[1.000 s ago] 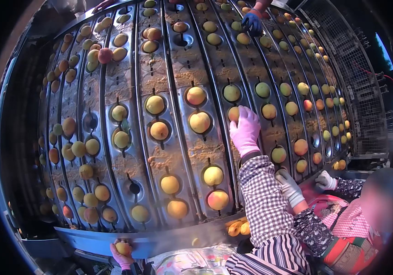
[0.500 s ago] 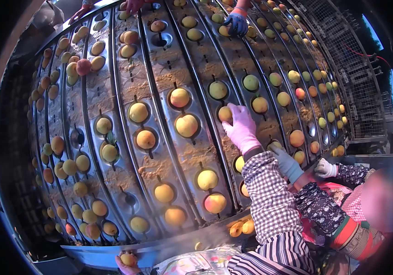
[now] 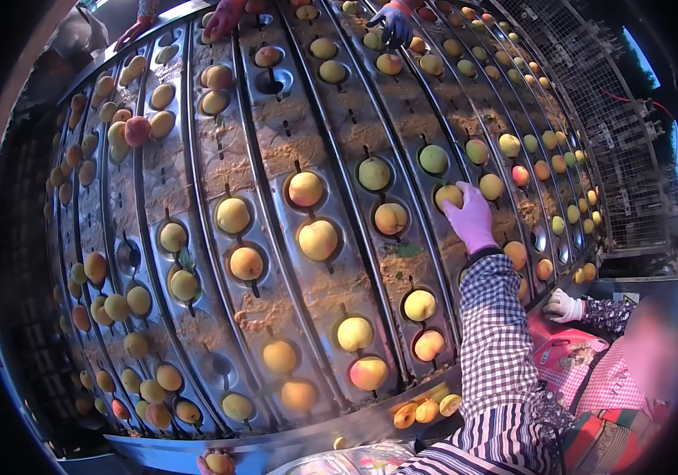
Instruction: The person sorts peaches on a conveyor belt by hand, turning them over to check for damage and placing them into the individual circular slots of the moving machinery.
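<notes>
My right hand (image 3: 472,218), in a pink glove with a checked sleeve, reaches out over the metal tray conveyor (image 3: 331,273). Its fingers are closed round a yellow fruit (image 3: 449,196) in a cup right of the middle. Low at the near edge, my left hand (image 3: 206,462) holds another yellow fruit (image 3: 219,462); only part of this hand shows. An orange-yellow fruit (image 3: 391,218) sits in a cup left of my right hand, with a green one (image 3: 434,159) just beyond it.
Across the conveyor are a co-worker's blue-gloved hand (image 3: 393,24) and other hands (image 3: 224,19). At the right sits a co-worker with a white-gloved hand (image 3: 564,305). Cut fruit (image 3: 427,409) lies on the near ledge. A wire cage (image 3: 592,119) stands at the far right.
My right hand has moved right, from one fruit to another in the neighbouring row. The co-worker's grey-gloved hand beside my arm is no longer visible. The blue-gloved hand has shifted away from its fruit.
</notes>
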A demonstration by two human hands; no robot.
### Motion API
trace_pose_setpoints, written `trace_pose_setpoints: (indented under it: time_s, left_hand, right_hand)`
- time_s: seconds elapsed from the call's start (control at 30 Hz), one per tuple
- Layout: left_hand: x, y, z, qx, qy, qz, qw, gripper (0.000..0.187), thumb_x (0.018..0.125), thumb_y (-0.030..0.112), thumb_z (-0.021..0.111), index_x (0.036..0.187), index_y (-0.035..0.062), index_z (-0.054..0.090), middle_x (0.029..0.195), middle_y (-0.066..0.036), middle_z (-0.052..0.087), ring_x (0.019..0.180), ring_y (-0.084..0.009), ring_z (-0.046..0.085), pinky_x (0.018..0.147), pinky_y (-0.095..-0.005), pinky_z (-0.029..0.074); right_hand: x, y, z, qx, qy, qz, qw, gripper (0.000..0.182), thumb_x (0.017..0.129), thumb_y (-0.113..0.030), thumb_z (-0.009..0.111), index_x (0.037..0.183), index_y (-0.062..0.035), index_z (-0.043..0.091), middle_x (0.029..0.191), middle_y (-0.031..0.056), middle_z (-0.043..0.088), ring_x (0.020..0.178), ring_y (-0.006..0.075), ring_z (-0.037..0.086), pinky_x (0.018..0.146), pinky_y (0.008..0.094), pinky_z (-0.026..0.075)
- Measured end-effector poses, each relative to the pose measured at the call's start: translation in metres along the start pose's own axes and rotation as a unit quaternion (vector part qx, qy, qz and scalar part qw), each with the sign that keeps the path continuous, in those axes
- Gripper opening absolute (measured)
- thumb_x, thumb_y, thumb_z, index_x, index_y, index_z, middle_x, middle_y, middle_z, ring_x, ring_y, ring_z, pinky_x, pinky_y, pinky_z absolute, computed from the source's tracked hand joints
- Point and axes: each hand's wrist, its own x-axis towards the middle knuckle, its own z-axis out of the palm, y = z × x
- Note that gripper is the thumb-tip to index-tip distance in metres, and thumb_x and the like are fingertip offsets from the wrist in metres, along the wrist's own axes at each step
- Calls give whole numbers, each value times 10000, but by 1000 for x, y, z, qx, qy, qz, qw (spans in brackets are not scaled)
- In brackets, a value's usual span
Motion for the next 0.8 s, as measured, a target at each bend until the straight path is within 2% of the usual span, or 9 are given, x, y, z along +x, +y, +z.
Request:
trace_pose_setpoints:
  time_s: [0.07,0.1,0.2,0.33,0.37,0.57,0.73,0.8]
  left_hand:
    - [-11,5,15,8,29,-2,1000,554,996,554,474,1153,52,648,1027,-117,725,947,-290,699,810,-414,594]
    - [-11,5,14,10,29,-2,1000,553,995,556,476,1158,56,649,1030,-113,725,950,-291,698,814,-418,595]
    - [-10,5,11,17,25,-2,1000,554,991,566,483,1174,71,650,1040,-105,726,961,-296,696,828,-432,595]
    - [-10,6,9,15,33,-6,999,548,988,575,490,1182,90,655,1053,-97,726,970,-302,693,840,-450,591]
    - [-8,7,5,13,41,-11,999,544,988,575,491,1177,93,656,1055,-95,727,970,-302,692,840,-453,590]
    - [0,28,-5,-16,72,-53,996,495,967,547,517,1123,101,664,1031,-84,724,936,-291,688,810,-428,584]
    - [-10,56,6,8,107,-36,994,495,965,539,510,1102,89,664,939,-82,717,844,-272,683,734,-396,578]
    - [7,64,-13,1,109,-50,993,498,970,534,503,1099,80,664,933,-88,716,823,-265,681,713,-379,576]
  right_hand:
    - [6,10,-2,27,-27,-23,999,575,824,-334,749,1302,-46,608,1283,198,627,1205,366,596,1023,439,482]
    - [8,2,-9,-4,-37,-16,999,582,828,-347,751,1298,-34,609,1276,200,634,1198,369,598,1023,436,479]
    - [23,-13,-8,-7,42,-7,999,582,835,-361,749,1295,-33,610,1272,201,635,1187,372,603,1023,438,478]
    - [51,-30,3,-52,54,-18,997,651,852,-365,738,1410,-101,534,1351,169,589,1266,354,549,1056,459,458]
    - [56,-35,5,-53,27,-29,998,678,857,-353,734,1453,-136,495,1398,146,558,1299,348,521,1076,461,445]
    - [76,-39,29,-57,6,-27,998,635,852,-276,724,1437,-156,508,1402,146,543,1290,364,527,1081,454,443]
    - [82,-51,12,-41,-58,6,997,567,847,-215,698,1389,-162,540,1390,167,532,1267,365,547,1065,447,462]
    - [85,-49,14,-95,-55,-49,993,555,840,-197,687,1376,-175,541,1384,155,534,1261,364,553,1064,449,463]
